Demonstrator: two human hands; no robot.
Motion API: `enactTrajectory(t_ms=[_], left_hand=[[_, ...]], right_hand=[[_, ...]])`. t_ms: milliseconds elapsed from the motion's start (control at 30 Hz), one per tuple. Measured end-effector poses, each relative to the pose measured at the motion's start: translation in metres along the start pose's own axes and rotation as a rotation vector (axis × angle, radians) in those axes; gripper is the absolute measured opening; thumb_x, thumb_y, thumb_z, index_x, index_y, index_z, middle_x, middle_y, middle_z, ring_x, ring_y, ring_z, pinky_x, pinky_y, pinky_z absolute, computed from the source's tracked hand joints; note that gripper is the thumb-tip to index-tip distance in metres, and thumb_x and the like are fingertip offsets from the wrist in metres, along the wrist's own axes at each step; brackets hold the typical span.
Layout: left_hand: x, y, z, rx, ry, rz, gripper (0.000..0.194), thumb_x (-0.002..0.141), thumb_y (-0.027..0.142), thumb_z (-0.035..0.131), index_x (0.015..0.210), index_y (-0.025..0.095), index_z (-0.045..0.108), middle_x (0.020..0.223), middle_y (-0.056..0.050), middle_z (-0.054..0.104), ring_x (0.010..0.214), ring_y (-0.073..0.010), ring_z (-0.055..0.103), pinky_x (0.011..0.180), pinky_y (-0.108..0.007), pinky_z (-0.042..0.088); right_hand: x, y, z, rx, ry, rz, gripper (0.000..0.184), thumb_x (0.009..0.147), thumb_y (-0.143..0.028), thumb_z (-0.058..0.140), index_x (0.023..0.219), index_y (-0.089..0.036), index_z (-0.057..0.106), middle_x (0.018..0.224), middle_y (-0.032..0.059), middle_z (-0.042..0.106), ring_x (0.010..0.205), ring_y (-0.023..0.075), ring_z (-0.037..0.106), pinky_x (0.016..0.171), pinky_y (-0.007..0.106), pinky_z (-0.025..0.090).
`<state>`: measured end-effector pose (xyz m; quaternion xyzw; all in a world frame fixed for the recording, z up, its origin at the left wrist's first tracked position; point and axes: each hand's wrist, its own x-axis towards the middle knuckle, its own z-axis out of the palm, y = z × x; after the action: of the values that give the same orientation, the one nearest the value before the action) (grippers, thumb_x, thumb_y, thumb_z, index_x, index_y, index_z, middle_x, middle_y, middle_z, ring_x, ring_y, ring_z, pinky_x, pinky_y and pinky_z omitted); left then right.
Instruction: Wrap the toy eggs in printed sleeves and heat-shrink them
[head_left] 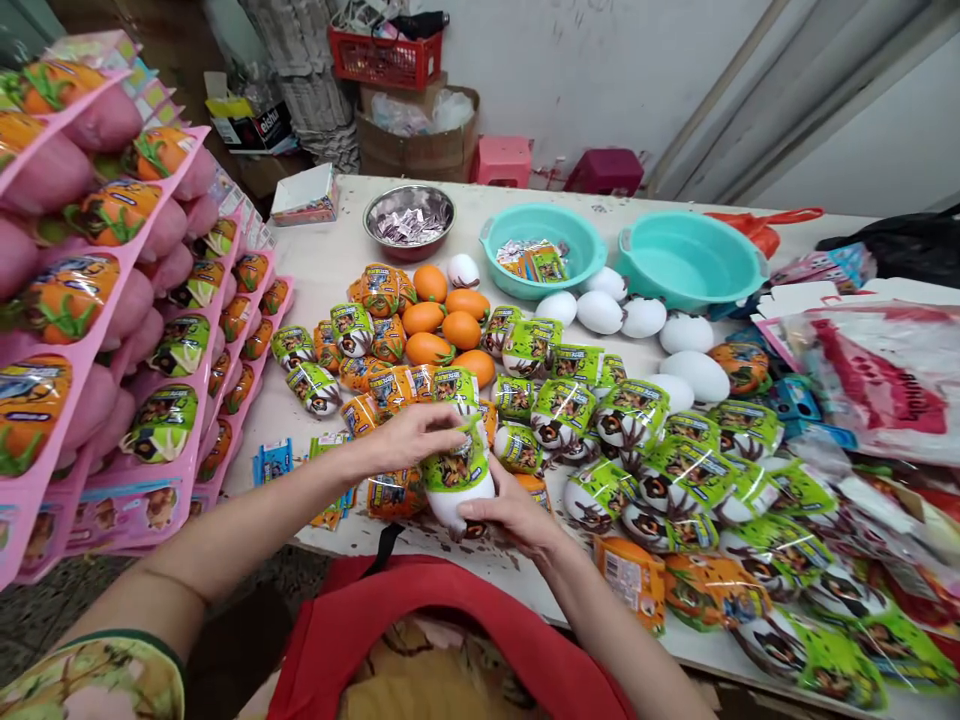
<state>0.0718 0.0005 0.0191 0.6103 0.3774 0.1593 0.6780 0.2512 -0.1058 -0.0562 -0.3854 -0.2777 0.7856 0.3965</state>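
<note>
Both hands are on a white toy egg (459, 485) with a green printed wrapper, held upright just above the near edge of the table. My left hand (416, 437) pinches the wrapper at the egg's top. Around the lower right side of the egg curls my right hand (517, 510), thumb in front. Behind the egg lie orange-wrapped eggs (394, 490) and plain orange eggs (429, 350). To the right are many eggs in green wrappers (562, 412). Plain white eggs (696, 376) lie farther back.
Pink trays (161, 500) of wrapped eggs are stacked at the left. Along the back stand a metal bowl (412, 247) of small packets, a turquoise basin (517, 287) with packets, and another turquoise basin (690, 262). Flat sachets (274, 460) lie near the left edge.
</note>
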Motion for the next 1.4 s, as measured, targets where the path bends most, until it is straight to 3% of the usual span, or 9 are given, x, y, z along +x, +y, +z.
enactTrajectory(t_ms=[67, 100, 267, 400, 633, 967, 1133, 1300, 1400], left_hand=[[-0.010, -0.009, -0.001, -0.037, 0.316, 0.124, 0.039, 0.080, 0.037, 0.069, 0.113, 0.019, 0.064, 0.118, -0.007, 0.065, 0.111, -0.0230, 0.057, 0.095, -0.031, 0.042], [-0.016, -0.015, 0.000, -0.114, 0.370, 0.098, 0.045, 0.080, 0.040, 0.069, 0.119, 0.020, 0.060, 0.124, -0.008, 0.063, 0.115, -0.0244, 0.055, 0.094, -0.032, 0.043], [-0.039, -0.052, 0.022, -0.416, -0.038, -0.240, 0.058, 0.069, 0.041, 0.078, 0.117, 0.013, 0.063, 0.113, -0.015, 0.069, 0.092, -0.0268, 0.065, 0.079, -0.035, 0.049], [-0.047, -0.059, 0.035, -0.465, -0.080, -0.251, 0.060, 0.068, 0.031, 0.079, 0.123, 0.014, 0.061, 0.113, -0.013, 0.070, 0.093, -0.0263, 0.066, 0.081, -0.035, 0.049], [-0.051, -0.049, 0.026, -0.299, -0.252, -0.231, 0.060, 0.067, 0.025, 0.078, 0.124, 0.017, 0.060, 0.114, -0.008, 0.070, 0.107, -0.0281, 0.061, 0.095, -0.040, 0.045], [-0.068, -0.067, 0.034, -0.288, -0.172, -0.396, 0.062, 0.060, 0.022, 0.079, 0.119, 0.019, 0.063, 0.109, -0.004, 0.073, 0.106, -0.0275, 0.062, 0.091, -0.035, 0.047], [-0.066, -0.072, 0.036, -0.300, -0.187, -0.440, 0.063, 0.063, 0.021, 0.076, 0.124, 0.017, 0.059, 0.105, -0.004, 0.074, 0.100, -0.0285, 0.064, 0.091, -0.039, 0.048], [-0.046, -0.072, 0.041, -0.409, -0.184, -0.314, 0.061, 0.067, 0.029, 0.076, 0.125, 0.020, 0.059, 0.116, -0.005, 0.069, 0.102, -0.0262, 0.061, 0.095, -0.039, 0.045], [-0.030, -0.067, 0.043, -0.345, -0.091, -0.323, 0.067, 0.070, 0.039, 0.075, 0.130, 0.022, 0.052, 0.118, -0.009, 0.066, 0.095, -0.0243, 0.064, 0.084, -0.036, 0.049]], right_hand=[[-0.006, 0.001, 0.005, 0.053, 0.061, -0.022, 0.086, 0.057, -0.029, 0.085, 0.131, -0.023, 0.044, 0.126, 0.0085, 0.060, 0.112, 0.0270, 0.058, 0.094, 0.039, 0.047], [-0.009, 0.001, 0.008, 0.072, 0.081, -0.026, 0.088, 0.056, -0.029, 0.086, 0.132, -0.023, 0.042, 0.127, 0.0093, 0.059, 0.112, 0.0280, 0.057, 0.093, 0.040, 0.048], [-0.024, 0.004, 0.024, 0.113, 0.154, -0.028, 0.092, 0.054, -0.033, 0.086, 0.134, -0.024, 0.039, 0.126, 0.0105, 0.060, 0.110, 0.0292, 0.059, 0.091, 0.041, 0.049], [-0.034, 0.012, 0.030, 0.017, 0.192, -0.057, 0.086, 0.060, -0.038, 0.084, 0.132, -0.025, 0.040, 0.127, 0.0087, 0.059, 0.114, 0.0276, 0.056, 0.098, 0.042, 0.045], [-0.038, 0.011, 0.018, -0.067, 0.076, -0.091, 0.070, 0.068, -0.047, 0.079, 0.126, -0.021, 0.052, 0.127, 0.0095, 0.058, 0.117, 0.0278, 0.054, 0.102, 0.043, 0.040], [-0.040, 0.050, 0.020, -0.132, 0.291, 0.081, 0.059, 0.053, -0.035, 0.083, 0.106, -0.018, 0.061, 0.106, 0.0082, 0.070, 0.099, 0.0298, 0.063, 0.090, 0.043, 0.049], [-0.041, 0.056, 0.018, -0.045, 0.292, 0.098, 0.061, 0.052, -0.037, 0.084, 0.105, -0.018, 0.061, 0.107, 0.0081, 0.069, 0.104, 0.0302, 0.062, 0.094, 0.042, 0.047], [-0.038, 0.039, 0.013, 0.004, 0.292, -0.050, 0.069, 0.053, -0.040, 0.087, 0.113, -0.020, 0.059, 0.115, 0.0077, 0.067, 0.109, 0.0291, 0.060, 0.095, 0.041, 0.047], [-0.031, 0.001, -0.018, -0.033, 0.405, -0.139, 0.059, 0.055, -0.040, 0.086, 0.106, -0.018, 0.064, 0.107, 0.0082, 0.070, 0.099, 0.0289, 0.064, 0.089, 0.041, 0.050]])
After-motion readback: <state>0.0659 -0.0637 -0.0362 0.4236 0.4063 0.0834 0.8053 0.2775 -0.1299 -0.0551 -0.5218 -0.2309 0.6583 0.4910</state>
